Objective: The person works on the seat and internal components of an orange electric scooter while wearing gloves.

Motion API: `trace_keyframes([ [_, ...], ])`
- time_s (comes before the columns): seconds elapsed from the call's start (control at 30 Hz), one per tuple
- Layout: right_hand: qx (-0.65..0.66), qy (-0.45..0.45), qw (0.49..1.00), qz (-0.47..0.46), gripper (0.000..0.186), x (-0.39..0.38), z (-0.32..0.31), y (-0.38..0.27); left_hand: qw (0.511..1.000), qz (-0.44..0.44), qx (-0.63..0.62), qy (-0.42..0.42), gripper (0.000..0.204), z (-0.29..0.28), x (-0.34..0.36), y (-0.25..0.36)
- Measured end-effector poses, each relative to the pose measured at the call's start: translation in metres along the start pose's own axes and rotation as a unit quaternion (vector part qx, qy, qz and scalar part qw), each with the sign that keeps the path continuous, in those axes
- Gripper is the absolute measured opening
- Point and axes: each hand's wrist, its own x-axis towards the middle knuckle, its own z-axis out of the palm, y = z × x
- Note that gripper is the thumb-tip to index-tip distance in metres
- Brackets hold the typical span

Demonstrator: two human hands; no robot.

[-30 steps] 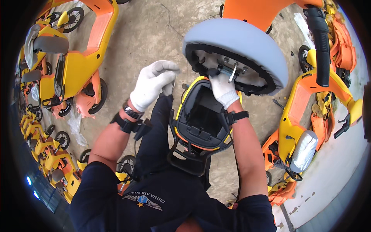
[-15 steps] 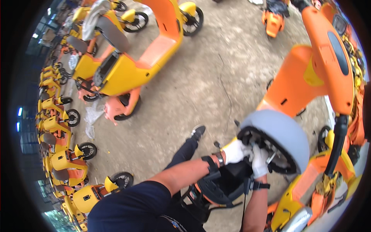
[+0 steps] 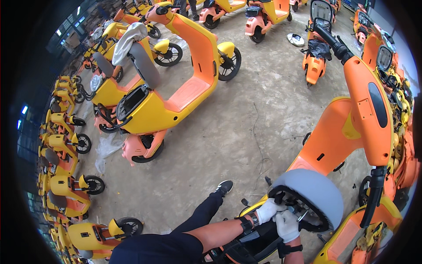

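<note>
Under the tipped-up grey seat (image 3: 314,189) of an orange and yellow scooter, both my hands work close together in white gloves. My left hand (image 3: 267,211) has its fingers closed at the seat's dark underside; what they pinch is hidden. My right hand (image 3: 288,226) presses against it, fingers curled around something I cannot make out. A short shiny metal rod (image 3: 303,214) sticks out beside the right fingers; whether it is held does not show. Below my hands lies the open black under-seat compartment (image 3: 259,241).
The scooter's orange handlebar column (image 3: 369,105) rises at the right, with a black grip (image 3: 376,189). Another yellow and orange scooter (image 3: 176,105) stands ahead to the left. Rows of scooters line the left side. A loose wire (image 3: 256,136) lies on the concrete floor (image 3: 211,145).
The head view has tilted up, so the scene sits lower in the picture and more of the far floor shows. My hands stay at the seat's underside, now closer together.
</note>
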Motion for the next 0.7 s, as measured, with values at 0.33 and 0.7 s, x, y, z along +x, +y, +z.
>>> trace_keyframes([
  [0.33, -0.262, -0.081, 0.943, -0.188, 0.019, 0.005, -0.016, 0.019, 0.92, 0.181, 0.332, -0.099, 0.023, -0.035, 0.025, -0.017],
  [0.7, -0.036, 0.072, 0.996, 0.026, 0.016, 0.0, 0.011, -0.013, 0.798, 0.291, 0.521, -0.083, 0.018, -0.031, 0.017, -0.023],
])
